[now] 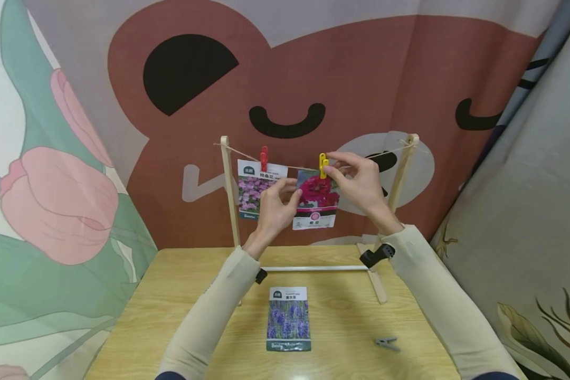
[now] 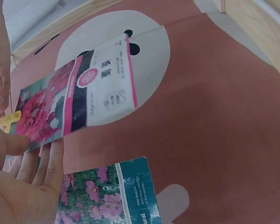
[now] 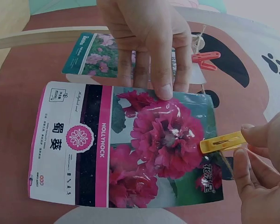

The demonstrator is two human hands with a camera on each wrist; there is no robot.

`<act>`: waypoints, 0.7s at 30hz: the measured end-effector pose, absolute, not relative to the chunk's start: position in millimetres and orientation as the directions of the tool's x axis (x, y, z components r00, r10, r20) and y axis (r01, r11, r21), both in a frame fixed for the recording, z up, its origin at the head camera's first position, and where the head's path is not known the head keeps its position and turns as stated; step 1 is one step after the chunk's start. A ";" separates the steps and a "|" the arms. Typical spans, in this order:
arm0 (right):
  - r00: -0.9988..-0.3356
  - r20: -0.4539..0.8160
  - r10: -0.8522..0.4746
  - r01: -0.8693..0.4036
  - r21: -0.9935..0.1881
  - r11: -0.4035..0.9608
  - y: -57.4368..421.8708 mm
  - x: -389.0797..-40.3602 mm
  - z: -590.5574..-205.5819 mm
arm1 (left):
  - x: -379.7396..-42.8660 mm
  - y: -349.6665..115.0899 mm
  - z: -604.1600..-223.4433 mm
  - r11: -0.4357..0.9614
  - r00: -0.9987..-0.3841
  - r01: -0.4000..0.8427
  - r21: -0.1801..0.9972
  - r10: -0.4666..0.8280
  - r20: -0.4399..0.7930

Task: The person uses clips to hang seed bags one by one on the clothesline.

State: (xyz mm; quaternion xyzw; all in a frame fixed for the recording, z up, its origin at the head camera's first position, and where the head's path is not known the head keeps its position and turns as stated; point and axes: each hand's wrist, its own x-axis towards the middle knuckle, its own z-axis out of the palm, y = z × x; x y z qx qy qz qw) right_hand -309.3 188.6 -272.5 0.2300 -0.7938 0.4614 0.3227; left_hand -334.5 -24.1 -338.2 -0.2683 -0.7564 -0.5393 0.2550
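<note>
In the head view, the hollyhock packet (image 1: 315, 214) hangs between the hands; the left hand (image 1: 277, 208) pinches its left edge, the right hand (image 1: 360, 182) the yellow clothespin (image 1: 322, 166) at its top. The left wrist view cuts off both hands. In the right wrist view, the left hand partly hides a pink-flowered packet (image 3: 98, 58).

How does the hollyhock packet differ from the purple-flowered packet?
The hollyhock packet is roughly upright, pinched by the left hand; the purple-flowered packet lies flat on the table.
The hollyhock packet bears a yellow clip; the purple-flowered packet has none.
The hollyhock packet is white at the bottom, the purple-flowered packet at the top.
Both picture flowers.
</note>
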 end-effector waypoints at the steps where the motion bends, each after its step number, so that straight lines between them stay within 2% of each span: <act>1: -0.687 0.724 -0.063 -0.664 -0.591 0.458 189.7 -308.3 -272.7 | -334.4 -24.5 -339.0 0.271 -0.723 0.684 0.677 0.133 0.678; 11: -0.686 0.725 -0.068 -0.699 -0.629 0.340 201.1 -299.1 -283.3 | -333.4 -32.8 -347.8 0.240 -0.716 0.693 0.680 0.118 0.688; 21: -0.708 0.700 -0.087 -0.678 -0.641 0.359 212.2 -285.2 -304.3 | -328.6 -44.4 -357.3 0.239 -0.740 0.668 0.705 0.117 0.662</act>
